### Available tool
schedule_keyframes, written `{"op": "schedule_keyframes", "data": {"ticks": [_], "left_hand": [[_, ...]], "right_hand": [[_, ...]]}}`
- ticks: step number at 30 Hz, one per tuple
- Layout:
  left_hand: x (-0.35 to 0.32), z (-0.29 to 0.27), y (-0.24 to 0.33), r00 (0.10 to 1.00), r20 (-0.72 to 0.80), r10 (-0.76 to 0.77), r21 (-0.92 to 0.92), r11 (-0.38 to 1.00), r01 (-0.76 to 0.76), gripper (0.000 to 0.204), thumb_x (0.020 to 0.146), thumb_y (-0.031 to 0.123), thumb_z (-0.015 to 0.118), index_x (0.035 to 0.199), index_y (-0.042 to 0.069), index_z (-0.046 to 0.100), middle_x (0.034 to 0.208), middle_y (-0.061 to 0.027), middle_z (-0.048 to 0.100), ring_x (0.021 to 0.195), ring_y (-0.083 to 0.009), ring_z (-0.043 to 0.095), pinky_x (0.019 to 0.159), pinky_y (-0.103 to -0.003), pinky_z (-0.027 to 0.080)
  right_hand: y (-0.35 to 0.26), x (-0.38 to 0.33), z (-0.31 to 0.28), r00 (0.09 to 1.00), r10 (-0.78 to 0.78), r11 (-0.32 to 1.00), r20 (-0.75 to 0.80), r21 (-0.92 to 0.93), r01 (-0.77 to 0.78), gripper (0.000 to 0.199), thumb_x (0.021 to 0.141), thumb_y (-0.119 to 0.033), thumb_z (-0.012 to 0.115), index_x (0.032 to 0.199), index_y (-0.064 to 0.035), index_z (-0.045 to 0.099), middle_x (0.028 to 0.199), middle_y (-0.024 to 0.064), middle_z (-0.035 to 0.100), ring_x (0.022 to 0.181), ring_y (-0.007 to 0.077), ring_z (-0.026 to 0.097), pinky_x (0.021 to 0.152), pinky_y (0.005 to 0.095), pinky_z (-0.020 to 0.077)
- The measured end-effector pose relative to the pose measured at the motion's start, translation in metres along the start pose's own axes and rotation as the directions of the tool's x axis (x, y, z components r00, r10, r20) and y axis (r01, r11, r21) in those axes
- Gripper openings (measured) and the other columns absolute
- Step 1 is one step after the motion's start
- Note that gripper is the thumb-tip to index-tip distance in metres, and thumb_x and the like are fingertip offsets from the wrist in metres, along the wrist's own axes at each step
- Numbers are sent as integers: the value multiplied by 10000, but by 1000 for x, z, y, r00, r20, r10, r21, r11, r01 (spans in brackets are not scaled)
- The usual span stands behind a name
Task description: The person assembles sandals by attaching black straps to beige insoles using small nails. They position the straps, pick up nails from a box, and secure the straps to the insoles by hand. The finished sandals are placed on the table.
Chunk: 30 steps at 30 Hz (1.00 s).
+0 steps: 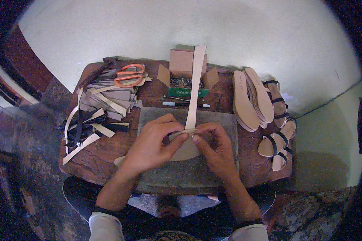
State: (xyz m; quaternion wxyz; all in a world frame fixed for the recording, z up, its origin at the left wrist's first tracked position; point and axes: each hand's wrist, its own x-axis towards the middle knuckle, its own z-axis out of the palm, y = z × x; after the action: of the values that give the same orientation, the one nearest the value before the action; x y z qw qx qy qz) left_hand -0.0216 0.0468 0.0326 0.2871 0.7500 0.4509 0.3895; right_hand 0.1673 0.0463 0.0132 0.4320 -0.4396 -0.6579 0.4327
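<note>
A beige sandal sole (187, 152) lies crosswise under my hands, over a dark grey mat (165, 116). From its far edge a long pale strap (195, 88) stretches away from me, widening toward its end. My left hand (159, 138) is closed on the sole's edge, thumb on the near side and fingers curled behind. My right hand (213, 144) pinches close beside it, where the strap meets the sole. A tiny shiny spot shows at the right fingertips, too small to name. The fingers partly hide the join.
Behind the mat stand an open cardboard box (188, 92) of small dark metal bits and a pen (185, 104). At left, orange-handled scissors (129, 75) lie on a heap of strips (112, 100). Stacked soles (245, 100) and black-strapped sandals (276, 143) occupy the wooden table's right side.
</note>
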Motion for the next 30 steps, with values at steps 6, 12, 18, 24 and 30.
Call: {"op": "schedule_keyframes", "data": {"ticks": [6, 12, 18, 24, 30], "left_hand": [[-1, 0, 3, 999, -1, -35, -21, 999, 35, 155, 823, 161, 642, 863, 11, 635, 718, -133, 565, 608, -282, 570, 537, -365, 432], [-3, -2, 7, 991, 26, -134, -43, 990, 135, 196, 842, 187, 626, 938, 20, 662, 779, -150, 659, 586, -271, 624, 537, -333, 481], [-4, 0, 3, 995, 10, -98, -57, 993, 99, 217, 839, 191, 629, 948, 6, 657, 774, -159, 654, 590, -272, 627, 539, -332, 484], [-4, 0, 0, 1000, 8, -6, -49, 999, 6, 221, 840, 189, 636, 933, -11, 648, 750, -165, 642, 584, -267, 622, 525, -335, 475], [-2, -5, 8, 997, 49, -52, -42, 998, 54, 207, 850, 193, 629, 922, 0, 650, 734, -157, 634, 584, -268, 614, 516, -343, 464]], "right_hand": [[-5, -1, 1, 990, 137, 980, 20, 141, -138, 309, 816, -72, 663, 1107, -32, 569, 1046, 87, 593, 1000, 172, 564, 874, 292, 452], [-4, 0, 0, 994, 100, 994, 53, 43, -102, 301, 817, -77, 667, 1097, -14, 577, 1023, 94, 614, 962, 174, 581, 837, 293, 465], [-6, -1, 1, 988, 150, 987, 44, 46, -152, 282, 816, -84, 670, 1079, -23, 587, 984, 85, 626, 943, 162, 585, 825, 295, 468], [-1, -2, 2, 998, 61, 998, -17, 27, -60, 266, 802, -100, 690, 1044, -27, 604, 945, 77, 633, 899, 150, 592, 794, 288, 477], [-6, -2, 0, 992, 125, 992, 11, 28, -125, 268, 794, -115, 705, 1029, -26, 612, 912, 80, 640, 875, 146, 601, 786, 290, 483]]}}
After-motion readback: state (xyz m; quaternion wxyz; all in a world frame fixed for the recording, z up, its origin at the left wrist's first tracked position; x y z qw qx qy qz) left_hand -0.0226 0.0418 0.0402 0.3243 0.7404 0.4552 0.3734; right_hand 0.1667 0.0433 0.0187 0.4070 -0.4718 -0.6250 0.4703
